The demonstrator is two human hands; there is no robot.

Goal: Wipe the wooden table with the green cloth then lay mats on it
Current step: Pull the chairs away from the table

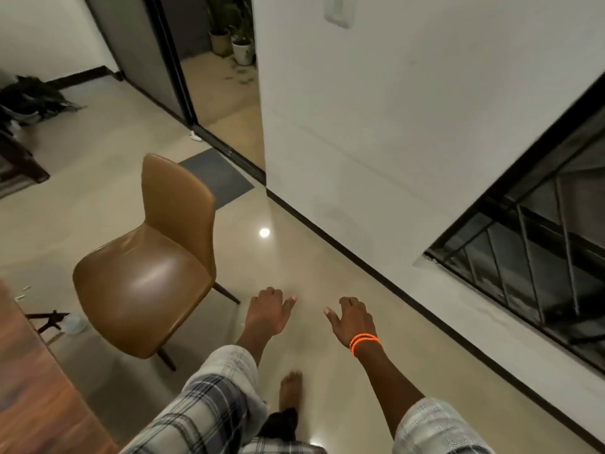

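The wooden table [36,385] shows only as a corner at the lower left edge of the head view. My left hand [266,311] hangs over the floor to the right of a brown chair, fingers loosely curled and holding nothing. My right hand [352,321], with orange bands on its wrist, hangs beside it, fingers spread and relaxed, also holding nothing. No green cloth and no mats are in view.
A brown leather chair [147,267] stands left of my hands, turned away from the table. A white wall [393,126] with a dark skirting runs along the right, with a barred window [530,257]. A grey doormat [216,178] lies before a sliding doorway with potted plants [234,40].
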